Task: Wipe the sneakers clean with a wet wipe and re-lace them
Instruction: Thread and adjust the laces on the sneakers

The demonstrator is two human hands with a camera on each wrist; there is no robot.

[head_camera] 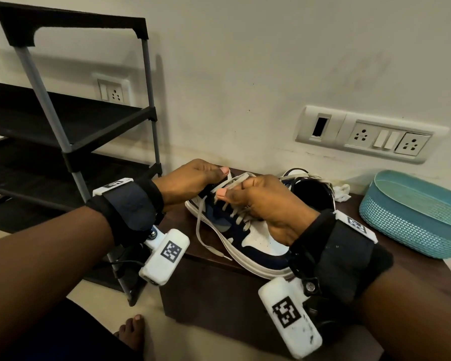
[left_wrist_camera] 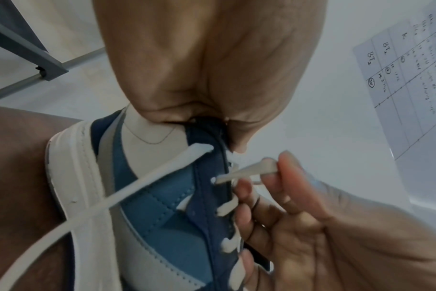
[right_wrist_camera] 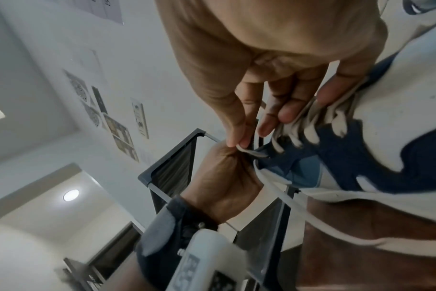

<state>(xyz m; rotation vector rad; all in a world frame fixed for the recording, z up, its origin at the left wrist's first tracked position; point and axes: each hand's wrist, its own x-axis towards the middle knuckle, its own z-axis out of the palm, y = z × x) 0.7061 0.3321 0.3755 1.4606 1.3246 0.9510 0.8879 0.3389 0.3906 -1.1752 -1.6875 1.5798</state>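
Note:
A blue and white sneaker (head_camera: 258, 241) (left_wrist_camera: 162, 206) (right_wrist_camera: 386, 137) lies on the brown table (head_camera: 414, 272), toe toward me. My left hand (head_camera: 219, 175) (left_wrist_camera: 219, 110) (right_wrist_camera: 224, 173) grips its collar at the top eyelets. My right hand (head_camera: 227, 194) (left_wrist_camera: 274, 173) (right_wrist_camera: 247, 135) pinches the white lace (head_camera: 201, 230) (left_wrist_camera: 247, 172) (right_wrist_camera: 247, 150) between thumb and forefinger, just outside an upper eyelet. The lace's other end trails loose over the sole onto the table. A second sneaker (head_camera: 313, 191) stands behind, with a crumpled white wipe (head_camera: 343, 191) beside it.
A teal plastic basket (head_camera: 414, 212) sits at the table's right. A black shoe rack (head_camera: 68, 121) stands close on the left. The wall with socket plates (head_camera: 362, 136) runs right behind the table. My bare foot (head_camera: 133, 332) is on the floor below.

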